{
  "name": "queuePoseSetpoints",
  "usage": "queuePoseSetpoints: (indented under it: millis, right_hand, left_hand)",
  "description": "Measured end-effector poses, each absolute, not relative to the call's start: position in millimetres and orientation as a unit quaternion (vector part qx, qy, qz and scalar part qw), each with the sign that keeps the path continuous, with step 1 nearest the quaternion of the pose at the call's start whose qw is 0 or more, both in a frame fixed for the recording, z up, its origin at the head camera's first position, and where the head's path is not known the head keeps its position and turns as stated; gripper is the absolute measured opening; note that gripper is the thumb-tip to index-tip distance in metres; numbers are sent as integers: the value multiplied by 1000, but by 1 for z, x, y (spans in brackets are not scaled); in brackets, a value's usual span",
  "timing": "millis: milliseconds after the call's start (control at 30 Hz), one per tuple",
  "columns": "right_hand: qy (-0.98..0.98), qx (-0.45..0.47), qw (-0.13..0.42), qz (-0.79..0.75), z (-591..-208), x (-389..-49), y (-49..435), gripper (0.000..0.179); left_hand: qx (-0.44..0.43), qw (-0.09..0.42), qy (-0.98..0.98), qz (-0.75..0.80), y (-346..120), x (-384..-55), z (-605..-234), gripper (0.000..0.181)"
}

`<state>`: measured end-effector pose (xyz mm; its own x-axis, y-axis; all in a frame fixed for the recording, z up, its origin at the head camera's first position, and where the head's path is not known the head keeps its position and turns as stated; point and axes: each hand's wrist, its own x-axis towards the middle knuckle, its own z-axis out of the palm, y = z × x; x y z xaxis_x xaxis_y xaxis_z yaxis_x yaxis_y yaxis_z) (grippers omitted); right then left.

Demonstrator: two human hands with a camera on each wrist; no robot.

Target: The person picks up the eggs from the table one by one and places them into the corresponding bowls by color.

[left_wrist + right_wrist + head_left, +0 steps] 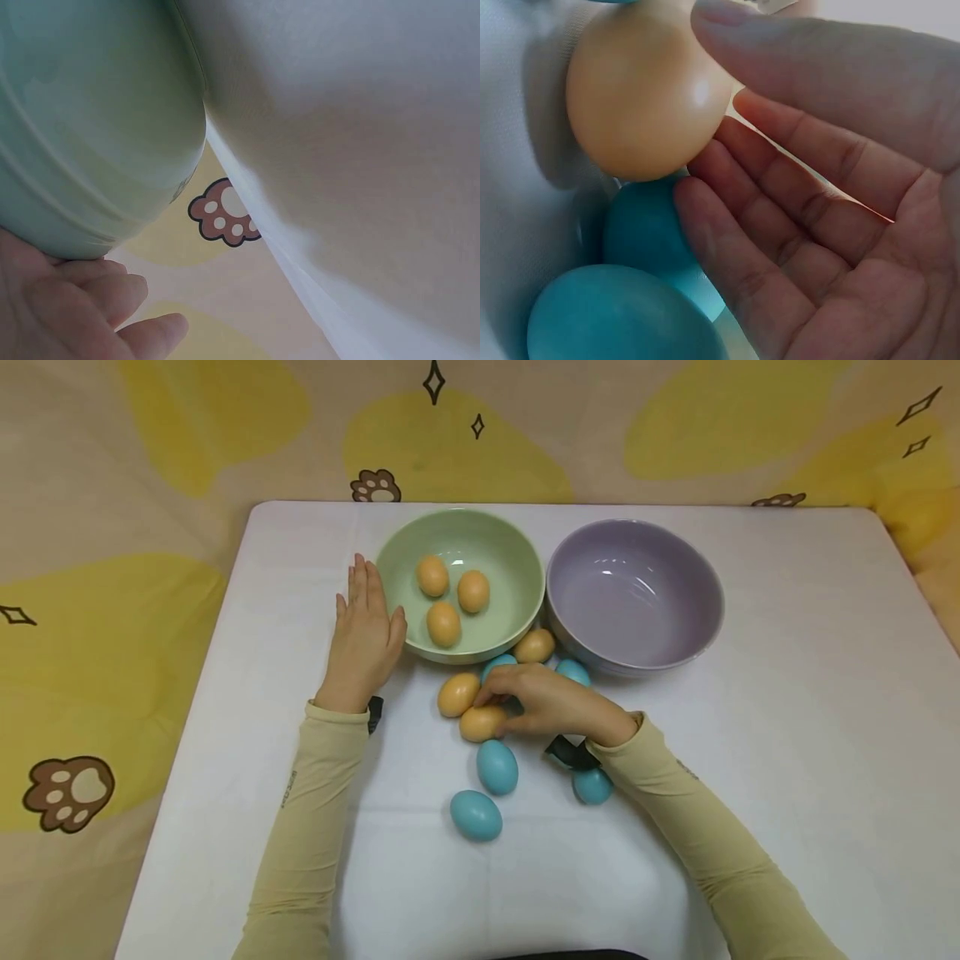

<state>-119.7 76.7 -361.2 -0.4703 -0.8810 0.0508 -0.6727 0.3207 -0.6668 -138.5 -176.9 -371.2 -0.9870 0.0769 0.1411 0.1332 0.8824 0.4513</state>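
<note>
My left hand (360, 639) lies along the left side of a green bowl (517, 560), its fingers straight and touching the outer wall. Inside that bowl are three orange eggs (443, 624). Thumb and fingertips of my right hand (551, 702) pinch an orange egg (482, 724) on the table in front of the bowl. The right wrist view shows the thumb against this orange egg (645, 97), with blue eggs (615, 319) near the fingers. Another orange egg (456, 695) sits just left of the pinched one. My right hand partly hides a blue egg behind it.
A purple bowl (637, 597) with nothing in it stands right of the green one. One orange egg (535, 646) lies between the bowls' fronts. Several blue eggs (476, 816) are spread over the white table (810, 760), some beneath my right wrist.
</note>
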Motion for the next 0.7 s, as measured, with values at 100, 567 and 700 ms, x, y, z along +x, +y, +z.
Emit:
queuePoseSetpoints:
  millis: [100,567,700]
  right_hand:
    - [804,-494,151,-295,-362,-118,75,34]
    - [813,-532,49,-231,-368,-110,69,23]
    - [814,-533,38,-230,-369,-109,70,21]
  left_hand:
    - [-54,60,-969,-235,-177,-139,-371,65]
    - [-57,65,-968,-234,-177,-139,-372,64]
    - [-56,64,-970,-228,-176,-138,-372,65]
